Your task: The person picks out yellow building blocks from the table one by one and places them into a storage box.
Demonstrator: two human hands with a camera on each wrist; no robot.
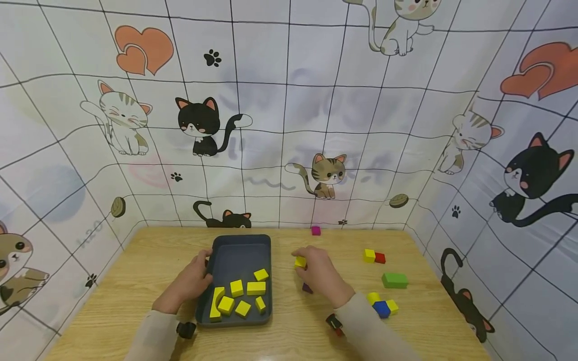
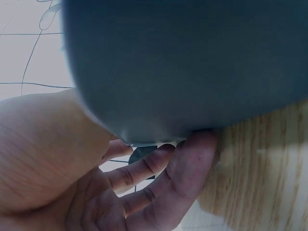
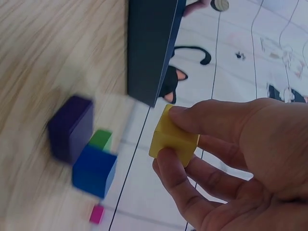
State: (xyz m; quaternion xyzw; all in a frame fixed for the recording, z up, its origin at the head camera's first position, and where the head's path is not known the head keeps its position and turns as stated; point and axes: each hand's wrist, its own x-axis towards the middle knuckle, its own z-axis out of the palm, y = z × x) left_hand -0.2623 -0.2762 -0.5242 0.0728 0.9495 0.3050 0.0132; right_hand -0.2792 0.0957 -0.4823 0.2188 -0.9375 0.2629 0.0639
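Note:
A dark grey tray [image 1: 239, 250] stands on the table with several yellow blocks [image 1: 256, 288] in its near half. One of them is arch-shaped [image 1: 214, 311], at the tray's left. My left hand [image 1: 191, 278] holds the tray's left edge, thumb at the rim; the left wrist view has its fingers [image 2: 192, 168] against the outer wall. Right of the tray, my right hand [image 1: 320, 273] pinches a yellow cube [image 3: 168, 134] between thumb and fingers, above the table. A purple block [image 3: 72, 127] lies below that hand, and a blue block [image 3: 95, 171] shows beside it in the right wrist view.
To the right on the table lie a green block [image 1: 395, 280], a yellow block [image 1: 369, 255] against a red one [image 1: 380, 257], and a blue block [image 1: 382, 309] among yellow pieces. A magenta cube [image 1: 316, 230] is at the back edge, near the cat-print cloth wall [image 1: 262, 150].

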